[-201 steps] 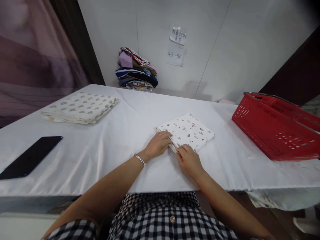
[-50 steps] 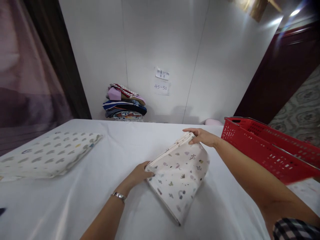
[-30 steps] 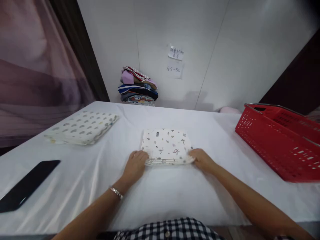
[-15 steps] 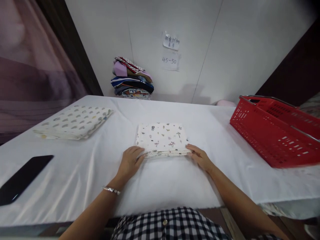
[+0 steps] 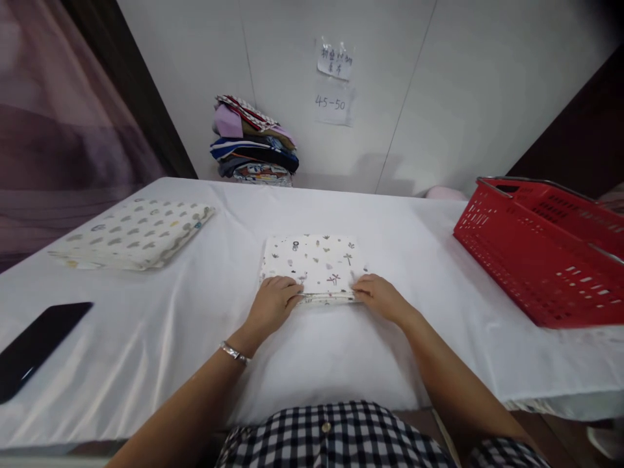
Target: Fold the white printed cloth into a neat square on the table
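Observation:
A folded white cloth (image 5: 316, 260) printed with small palm trees and animals lies flat in front of me, its layered folded edge facing my body. My left hand (image 5: 275, 300) pinches the near edge left of its middle, thumb below and fingers on top. Near the right corner, my right hand (image 5: 383, 298) grips the same edge with thumb and fingers closed. The inner fingertips of both hands are partly hidden by the cloth and the fingers themselves.
Another folded cloth with grey cloud-like shapes (image 5: 136, 231) lies at the left. A black phone (image 5: 41, 344) rests nearer on that side. At right stands a red plastic basket (image 5: 541, 260). Behind the white-covered table (image 5: 322, 370) is a stack of folded fabrics (image 5: 256, 143) against the wall.
Both hands have moved inward along the near edge of the cloth, and their fingers have closed on it. The view has tilted slightly downward.

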Action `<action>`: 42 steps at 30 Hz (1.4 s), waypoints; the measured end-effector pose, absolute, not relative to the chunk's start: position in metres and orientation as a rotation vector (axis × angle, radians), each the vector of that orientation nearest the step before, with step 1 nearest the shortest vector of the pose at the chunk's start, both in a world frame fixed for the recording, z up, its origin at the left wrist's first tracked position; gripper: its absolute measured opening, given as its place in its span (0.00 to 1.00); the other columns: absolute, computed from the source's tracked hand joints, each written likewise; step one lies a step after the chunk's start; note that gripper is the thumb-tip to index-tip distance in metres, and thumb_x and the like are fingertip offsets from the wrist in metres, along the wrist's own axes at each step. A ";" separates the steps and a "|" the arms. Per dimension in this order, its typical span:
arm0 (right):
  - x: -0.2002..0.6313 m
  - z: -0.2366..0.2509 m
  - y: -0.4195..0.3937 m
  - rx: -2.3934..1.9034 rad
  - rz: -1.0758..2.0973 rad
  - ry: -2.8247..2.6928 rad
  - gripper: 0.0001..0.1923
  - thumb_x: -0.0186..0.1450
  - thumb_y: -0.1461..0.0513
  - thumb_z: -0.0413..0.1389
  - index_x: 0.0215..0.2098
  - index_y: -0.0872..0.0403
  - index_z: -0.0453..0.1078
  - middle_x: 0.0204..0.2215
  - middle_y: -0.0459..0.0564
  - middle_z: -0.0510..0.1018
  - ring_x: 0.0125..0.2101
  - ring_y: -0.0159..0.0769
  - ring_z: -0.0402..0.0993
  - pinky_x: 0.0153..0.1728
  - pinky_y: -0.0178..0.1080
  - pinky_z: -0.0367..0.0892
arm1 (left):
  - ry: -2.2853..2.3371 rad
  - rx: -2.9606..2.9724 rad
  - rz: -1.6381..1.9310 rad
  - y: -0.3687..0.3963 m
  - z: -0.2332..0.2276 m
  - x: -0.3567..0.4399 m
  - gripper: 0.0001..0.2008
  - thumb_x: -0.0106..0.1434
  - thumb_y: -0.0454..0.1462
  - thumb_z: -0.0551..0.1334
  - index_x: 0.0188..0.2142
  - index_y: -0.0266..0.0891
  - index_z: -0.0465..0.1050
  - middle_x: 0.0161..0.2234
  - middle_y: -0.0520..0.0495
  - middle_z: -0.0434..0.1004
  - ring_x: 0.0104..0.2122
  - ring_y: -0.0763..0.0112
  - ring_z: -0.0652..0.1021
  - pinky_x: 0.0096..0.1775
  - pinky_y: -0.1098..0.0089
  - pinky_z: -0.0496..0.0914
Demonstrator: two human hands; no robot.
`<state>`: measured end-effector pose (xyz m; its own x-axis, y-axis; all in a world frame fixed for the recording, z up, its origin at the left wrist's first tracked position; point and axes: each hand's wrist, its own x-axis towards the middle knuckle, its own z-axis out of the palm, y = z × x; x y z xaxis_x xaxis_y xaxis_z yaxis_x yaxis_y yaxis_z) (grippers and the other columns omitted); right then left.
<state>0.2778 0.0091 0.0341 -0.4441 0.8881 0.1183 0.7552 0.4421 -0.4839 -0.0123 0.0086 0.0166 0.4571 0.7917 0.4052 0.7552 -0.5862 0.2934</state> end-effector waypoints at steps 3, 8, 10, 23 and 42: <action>0.278 0.039 0.015 -1.475 0.601 -2.366 0.13 0.64 0.63 0.49 0.40 0.48 0.75 0.41 0.48 0.76 0.43 0.38 0.69 0.42 0.41 0.65 | 1.356 2.594 0.779 0.012 0.017 -0.012 0.09 0.64 0.40 0.55 0.39 0.44 0.74 0.37 0.49 0.76 0.38 0.66 0.73 0.41 0.60 0.64; 0.274 0.043 0.018 -1.506 0.594 -2.433 0.13 0.62 0.65 0.50 0.39 0.47 0.75 0.39 0.47 0.76 0.41 0.38 0.69 0.40 0.40 0.64 | 1.347 2.551 0.785 0.013 0.018 -0.012 0.12 0.66 0.40 0.52 0.38 0.43 0.74 0.36 0.49 0.76 0.36 0.68 0.73 0.40 0.63 0.65; 0.272 0.040 0.017 -1.505 0.513 -2.452 0.13 0.62 0.66 0.50 0.37 0.47 0.76 0.37 0.48 0.76 0.40 0.39 0.69 0.38 0.40 0.64 | 1.352 2.569 0.771 0.014 0.017 -0.011 0.11 0.65 0.40 0.53 0.39 0.43 0.74 0.36 0.49 0.75 0.37 0.68 0.73 0.40 0.62 0.65; 0.270 0.027 0.015 -1.434 0.224 -2.442 0.12 0.66 0.67 0.45 0.34 0.53 0.70 0.33 0.50 0.72 0.34 0.36 0.65 0.35 0.38 0.60 | 1.339 2.746 0.662 0.018 0.015 -0.007 0.12 0.66 0.38 0.51 0.36 0.41 0.73 0.34 0.47 0.74 0.35 0.67 0.72 0.36 0.64 0.66; 0.286 0.021 -0.003 -1.307 0.491 -2.238 0.11 0.64 0.63 0.50 0.42 0.48 0.72 0.38 0.50 0.73 0.41 0.39 0.67 0.42 0.44 0.64 | 1.271 2.684 0.870 0.005 0.006 -0.005 0.09 0.65 0.37 0.52 0.41 0.39 0.69 0.37 0.44 0.73 0.39 0.66 0.72 0.42 0.61 0.69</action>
<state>0.2861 -0.0033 0.0207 -0.4156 0.8783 0.2363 0.6986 0.4746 -0.5354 -0.0053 0.0051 0.0060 0.5048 0.7256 0.4677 0.6988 -0.6615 0.2720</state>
